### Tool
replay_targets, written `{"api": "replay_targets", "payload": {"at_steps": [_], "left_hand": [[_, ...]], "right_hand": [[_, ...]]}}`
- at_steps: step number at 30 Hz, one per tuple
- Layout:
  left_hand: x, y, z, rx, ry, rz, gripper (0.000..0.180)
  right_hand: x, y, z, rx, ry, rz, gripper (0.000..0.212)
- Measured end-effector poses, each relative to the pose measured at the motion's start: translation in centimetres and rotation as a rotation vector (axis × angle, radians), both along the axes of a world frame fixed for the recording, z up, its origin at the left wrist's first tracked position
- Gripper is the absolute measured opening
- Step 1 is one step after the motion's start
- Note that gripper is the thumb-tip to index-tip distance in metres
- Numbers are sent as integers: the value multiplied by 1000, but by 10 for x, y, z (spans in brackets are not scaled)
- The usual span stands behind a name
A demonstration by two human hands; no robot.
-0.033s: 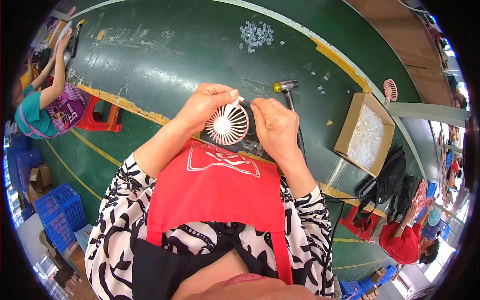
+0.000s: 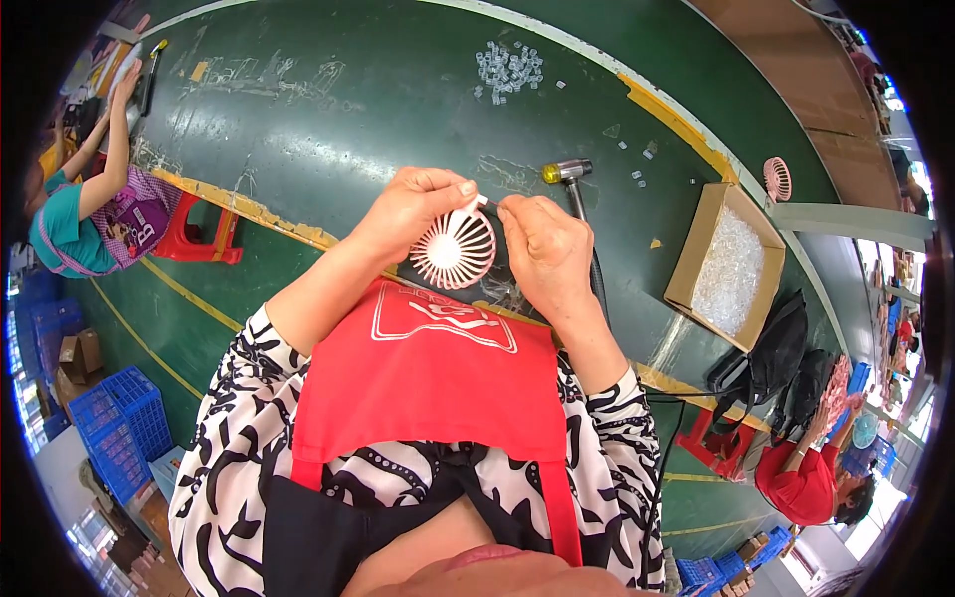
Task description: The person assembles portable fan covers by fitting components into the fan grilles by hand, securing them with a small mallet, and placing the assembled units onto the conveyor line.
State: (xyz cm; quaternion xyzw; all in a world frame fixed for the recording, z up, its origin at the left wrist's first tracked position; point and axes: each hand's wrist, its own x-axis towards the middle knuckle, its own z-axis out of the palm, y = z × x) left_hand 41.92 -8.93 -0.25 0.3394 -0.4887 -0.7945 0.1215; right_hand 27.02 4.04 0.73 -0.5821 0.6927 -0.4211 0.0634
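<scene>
Pink and round, the fan cage is by the table's near edge. The left hand pinches its top; the right hand pinches a thin dark stick there.

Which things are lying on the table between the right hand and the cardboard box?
In the head view, a hammer lies close beside the right hand, and a small yellowish scrap lies nearer the cardboard box.
</scene>
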Motion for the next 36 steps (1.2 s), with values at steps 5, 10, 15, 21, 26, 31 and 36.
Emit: {"api": "replay_targets", "payload": {"at_steps": [5, 10, 15, 21, 26, 31, 36], "left_hand": [[-22, 0, -19, -59, -135, -73, 22], [-49, -32, -29, -205, -229, -169, 22], [-44, -30, -29, -1058, -346, -143, 31], [2, 1, -31, -1470, -269, -69, 98], [8, 13, -40, -1386, -327, -43, 102], [5, 14, -37, -1351, -362, -52, 105], [8, 15, -39, -1356, -335, -24, 104]], "right_hand": [[-7, 5, -12, 119, -100, -21, 10], [-34, 21, -13, 173, 220, -343, 24], [-45, 48, -43, 486, 296, -349, 19], [-37, 38, -28, 121, 73, -219, 16], [-7, 25, -3, 84, 61, -67, 29], [-3, 22, -33, 314, 114, -55, 33], [-5, 23, 32, -172, 125, -184, 29]]}}
